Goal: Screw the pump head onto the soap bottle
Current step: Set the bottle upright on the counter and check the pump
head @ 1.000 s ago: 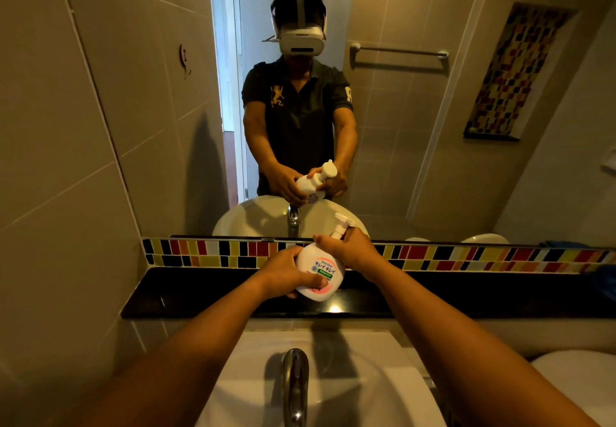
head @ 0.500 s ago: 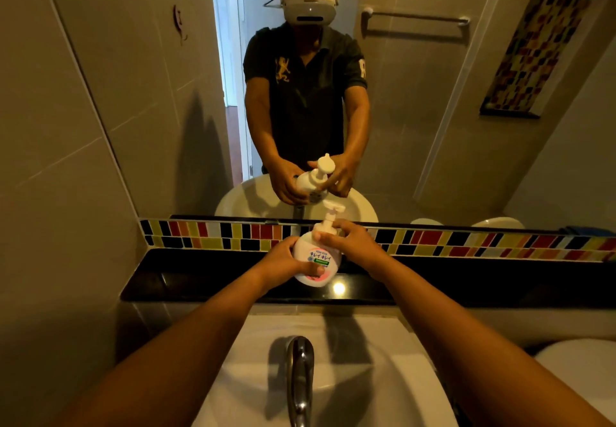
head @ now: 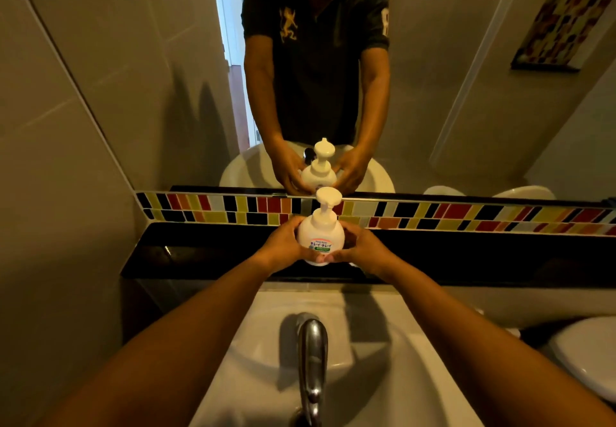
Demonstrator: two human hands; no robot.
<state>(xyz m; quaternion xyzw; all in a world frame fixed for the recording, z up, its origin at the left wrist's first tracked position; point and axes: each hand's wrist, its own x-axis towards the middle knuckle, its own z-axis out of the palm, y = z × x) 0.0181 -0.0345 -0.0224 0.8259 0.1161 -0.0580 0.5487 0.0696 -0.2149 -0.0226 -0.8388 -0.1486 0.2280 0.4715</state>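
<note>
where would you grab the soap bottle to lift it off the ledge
Grip the soap bottle around its wide round belly, coming in from both flanks, as the left hand and right hand do now. It stands upright, and the narrow pump head on top gives a poorer hold.

A home bathroom is shown. A white washbasin [head: 383, 360] with a chrome tap [head: 311, 356] is set below a black stone ledge [head: 500, 260], backed by a strip of coloured mosaic tiles [head: 433, 213] and a large wall mirror [head: 450, 93]. Beige tiled walls [head: 60, 160] are seen at the left, and a white toilet [head: 590, 353] at the right edge.
</note>
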